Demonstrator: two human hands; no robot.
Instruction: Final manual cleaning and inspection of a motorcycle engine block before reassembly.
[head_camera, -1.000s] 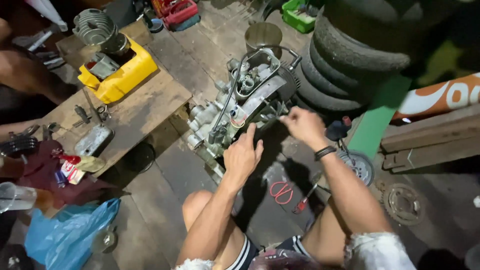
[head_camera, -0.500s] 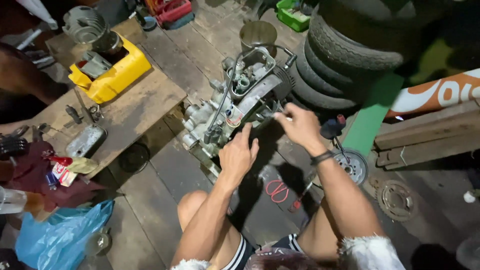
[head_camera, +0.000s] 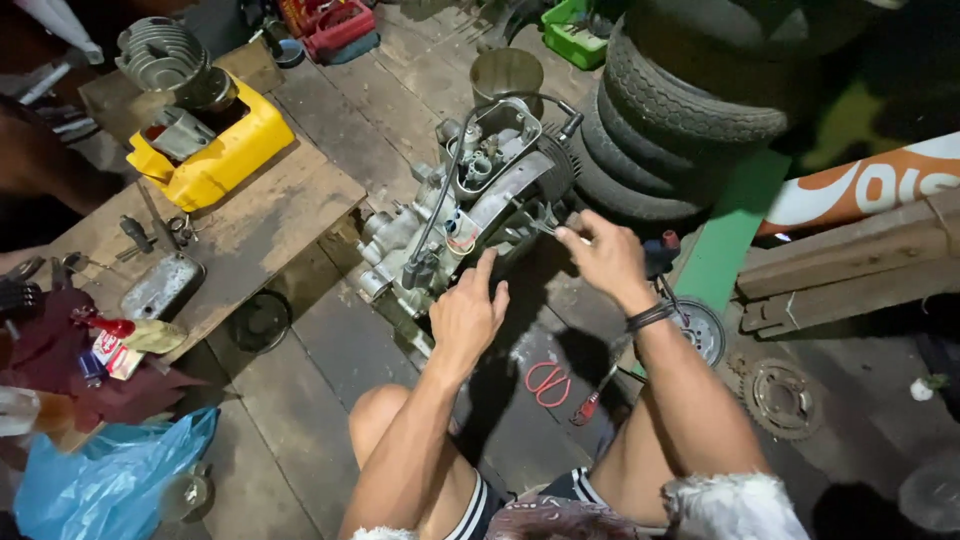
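Observation:
A grey motorcycle engine (head_camera: 470, 210) lies on the plank floor in front of me, its cylinder head open at the top and a black cable running down its side. My left hand (head_camera: 467, 312) rests against the engine's near side, fingers spread, holding nothing. My right hand (head_camera: 602, 258) reaches to the engine's right flank, with thumb and forefinger pinched on a small metal part there; what it is I cannot make out. A dark band circles that wrist.
Stacked tyres (head_camera: 680, 110) stand behind the engine. A low wooden table (head_camera: 260, 215) at left carries a yellow container (head_camera: 215, 155), a finned cylinder (head_camera: 160, 55) and small tools. A sprocket (head_camera: 785, 398), red pliers (head_camera: 548, 385) and a blue bag (head_camera: 100, 475) lie on the floor.
My right hand has moved from above the engine down to its right flank and pinched a small part. My left hand has stayed against the near side.

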